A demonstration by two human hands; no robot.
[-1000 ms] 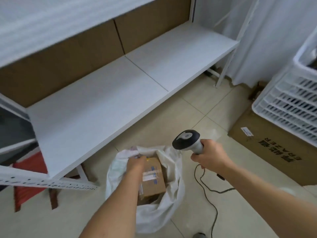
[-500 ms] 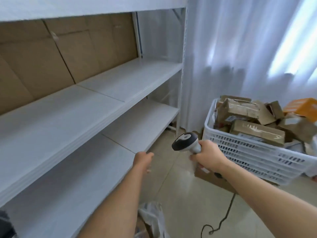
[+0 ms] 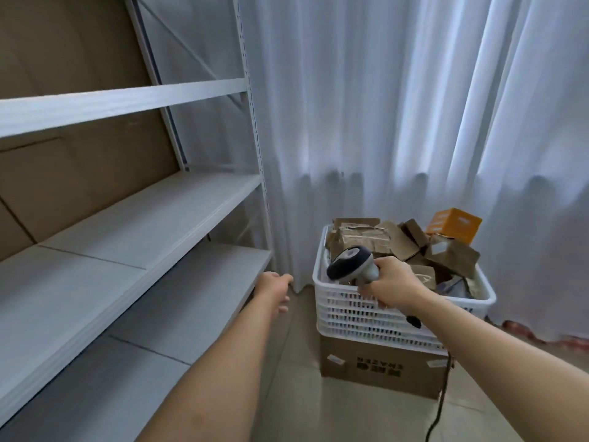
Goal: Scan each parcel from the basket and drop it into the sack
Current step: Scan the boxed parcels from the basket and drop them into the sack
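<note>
While R grip (image 3: 393,287) clutches scanner (image 3: 350,263), L grip (image 3: 274,290) loose, left of parcel basket (image 3: 366,314).

Right hand (image 3: 393,287) grips scanner (image 3: 350,263) before white basket (image 3: 366,309) full of parcels (image 3: 363,236). Left hand (image 3: 274,287) empty, fingers loose, near shelf (image 3: 134,224). Basket sits on cardboard box (image 3: 379,366).

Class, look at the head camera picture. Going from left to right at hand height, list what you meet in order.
White shelves → left hand, holding nothing → scanner → right hand gripping the scanner → white basket of brown parcels → orange box.
</note>
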